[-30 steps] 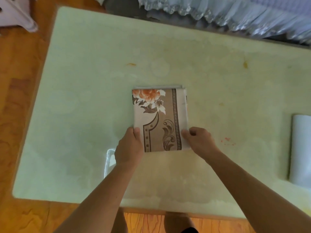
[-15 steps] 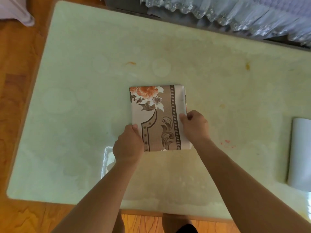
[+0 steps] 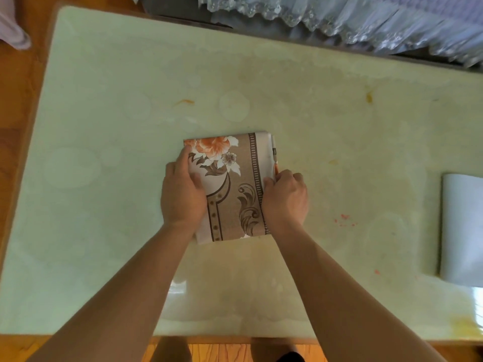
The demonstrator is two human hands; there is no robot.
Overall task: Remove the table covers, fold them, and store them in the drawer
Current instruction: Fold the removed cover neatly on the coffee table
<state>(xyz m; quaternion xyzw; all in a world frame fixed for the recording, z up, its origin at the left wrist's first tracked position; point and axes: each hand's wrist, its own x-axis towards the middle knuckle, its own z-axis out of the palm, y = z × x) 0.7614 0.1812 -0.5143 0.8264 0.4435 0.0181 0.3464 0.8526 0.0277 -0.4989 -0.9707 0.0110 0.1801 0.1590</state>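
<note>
The folded table cover (image 3: 232, 189) lies flat near the middle of the pale green table (image 3: 104, 126), a compact rectangle with an orange flower at its far left corner and a brown scrolled border running down its right side. Both hands are on it, one at each long edge. The left hand (image 3: 183, 194) sits over the left edge, fingers laid forward along the cloth toward the flower and the thumb pressed on top of the pattern, so the edge is taken between thumb and fingers. The right hand (image 3: 286, 199) is at the right edge, fingers curled down around the stacked layers, thumb on the top face beside the dotted stripe. The cover's near edge pokes out between the two wrists; its far edge reaches beyond both sets of fingertips. Well apart to the right, at the table's edge, lies a plain white folded sheet (image 3: 462, 228). Lace-trimmed fabric (image 3: 339, 19) hangs beyond the far side.
</note>
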